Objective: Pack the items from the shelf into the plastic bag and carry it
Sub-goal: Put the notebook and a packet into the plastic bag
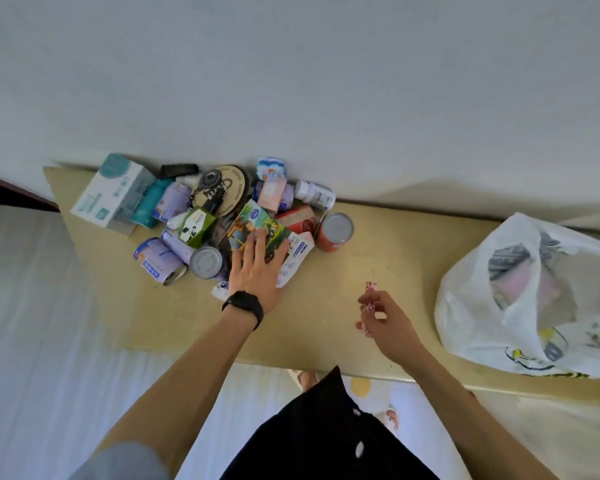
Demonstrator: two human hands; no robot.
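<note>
1. The plastic bag (465,296) sits open-mouthed at the right end of the shelf (378,251), partly filled. The pile (201,220) of items lies well apart to its left.
2. The right hand (390,325) pinches a small pink patterned tube (370,288). I'd drop it deep through the bag's mouth.
3. The left hand (257,273) lies flat on a colourful packet (257,220), gripping nothing. Slide it out gently, as the cans (207,263) beside it could roll.

Items (222,216) are piled left on the shelf (378,271), plastic bag (482,306) right.
</note>
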